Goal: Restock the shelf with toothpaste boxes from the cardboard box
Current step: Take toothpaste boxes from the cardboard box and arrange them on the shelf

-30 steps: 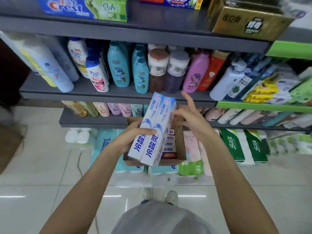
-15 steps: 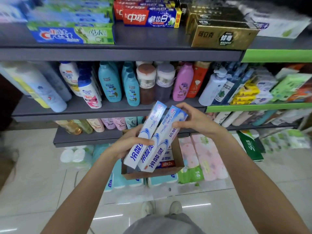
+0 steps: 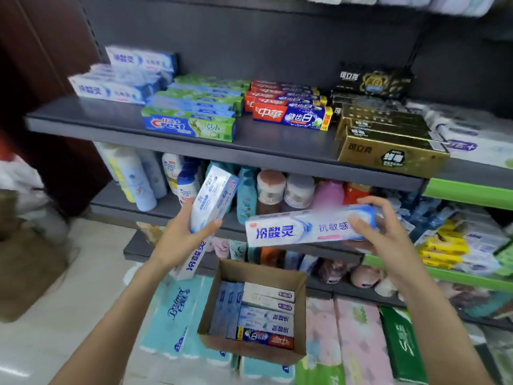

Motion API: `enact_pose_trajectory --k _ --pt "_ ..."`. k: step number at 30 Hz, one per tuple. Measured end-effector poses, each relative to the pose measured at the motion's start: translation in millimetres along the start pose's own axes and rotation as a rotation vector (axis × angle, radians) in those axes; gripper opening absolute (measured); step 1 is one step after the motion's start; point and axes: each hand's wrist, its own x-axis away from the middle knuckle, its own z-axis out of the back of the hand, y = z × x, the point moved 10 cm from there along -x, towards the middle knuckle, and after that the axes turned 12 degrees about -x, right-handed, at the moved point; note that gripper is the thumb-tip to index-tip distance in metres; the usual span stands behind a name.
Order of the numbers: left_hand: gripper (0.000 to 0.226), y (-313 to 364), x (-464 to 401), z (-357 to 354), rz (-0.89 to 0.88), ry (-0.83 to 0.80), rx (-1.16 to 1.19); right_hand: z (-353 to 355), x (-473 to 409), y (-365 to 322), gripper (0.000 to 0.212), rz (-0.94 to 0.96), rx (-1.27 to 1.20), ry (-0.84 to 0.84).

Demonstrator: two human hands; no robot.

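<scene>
Left hand grips one white-and-blue toothpaste box round its middle, thumb across the front, and the box stands steeply on end, tilted up toward the shelves. Right hand has the second toothpaste box by its far end, fingers curled over the top edge and thumb on the face, so it lies nearly level with the label facing up. One box per hand, turned different ways, looks to me like sorting them out so each can go in flat and label-out.

Up and away from both hands runs the grey toothpaste shelf. The matching white-and-blue stack sits at its far left, above and beyond the left hand, and I'd say that is where these belong. Right of that stack come the green Crest boxes, the red-and-blue boxes and the gold boxes, packed side by side, so the bare shelf near the matching stack is the only room I can see.

Between the hands and that shelf, the row of shampoo bottles stands just behind the boxes; a lift has to rise past the shelf lip above them. Below the hands, the open cardboard box rests on packs of tissue rolls, with more toothpaste lying inside.
</scene>
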Motion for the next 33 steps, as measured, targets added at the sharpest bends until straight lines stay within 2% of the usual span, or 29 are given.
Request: enact_pose_trajectory --k 2,4,6,8,11,13,15,19,22,24,29,31,33 --pt "0.045 -1 2 22 0.022 0.092 -0.051 -11 -12 7 0.063 -0.137 -0.301 -0.008" --pt "0.05 -5 1 42 0.035 0.138 -0.13 -37 -22 19 0.071 -0.283 -0.487 -0.056" --pt "0.06 -10 0 64 0.011 0.166 -0.278 -69 -29 24 0.079 -0.347 -0.55 -0.146" --pt "0.075 -14 -5 86 -0.034 0.199 -0.481 -94 -40 20 0.079 -0.332 -0.561 -0.2" --pt "0.081 -22 -16 125 -0.122 0.245 -0.678 -137 -57 -3 0.062 -0.269 -0.494 -0.283" --pt "0.079 -27 -26 159 -0.177 0.281 -0.778 -170 -73 -21 0.054 -0.206 -0.411 -0.327" --pt "0.073 -32 -38 189 -0.247 0.303 -0.849 -206 -93 -42 0.058 -0.118 -0.308 -0.345" --pt "0.077 -45 -69 243 -0.458 0.298 -0.952 -293 -134 -93 0.028 0.15 -0.076 -0.355" --pt "0.067 -56 -92 274 -0.659 0.271 -1.079 -373 -165 -126 0.039 0.403 0.237 -0.383" --pt "0.062 -65 -108 294 -0.72 0.262 -1.092 -428 -188 -133 0.043 0.514 0.469 -0.42" --pt "0.067 -78 -140 347 -0.721 0.335 -1.061 -531 -231 -101 0.041 0.6 0.946 -0.443" --pt "0.074 -88 -152 362 -0.647 0.352 -1.04 -555 -241 -80 0.038 0.641 1.078 -0.44" --pt "0.08 -102 -169 374 -0.503 0.328 -0.979 -568 -252 -60 0.037 0.663 1.205 -0.432"
